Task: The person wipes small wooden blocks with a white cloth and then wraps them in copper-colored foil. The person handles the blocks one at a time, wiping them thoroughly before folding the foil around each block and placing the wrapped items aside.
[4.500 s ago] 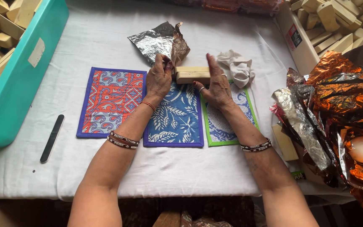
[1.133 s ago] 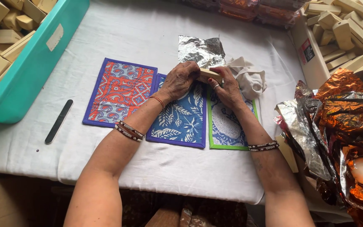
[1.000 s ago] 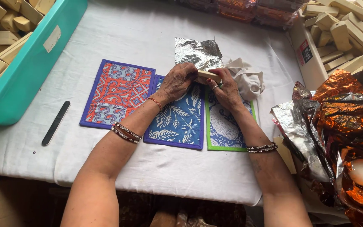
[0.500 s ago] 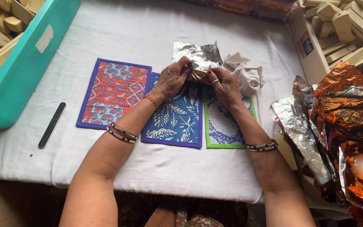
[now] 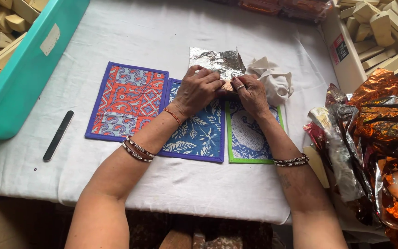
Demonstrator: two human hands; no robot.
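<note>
2 hands meet at the far middle of the counter (image 5: pixel 171 41), which has a white cloth on it. The left hand (image 5: pixel 200 89) and the right hand (image 5: pixel 250 93) each have a pinching grip on the crinkled silver foil sheet (image 5: pixel 217 62), which is wrapped over a small block I can barely see. Foil like this looks thin, light and easy to tear, so holding it by its folded edges seems best. Below the hands lies the blue leaf-print mat (image 5: pixel 195 127). Just right sits the crumpled white cloth (image 5: pixel 272 78).
</note>
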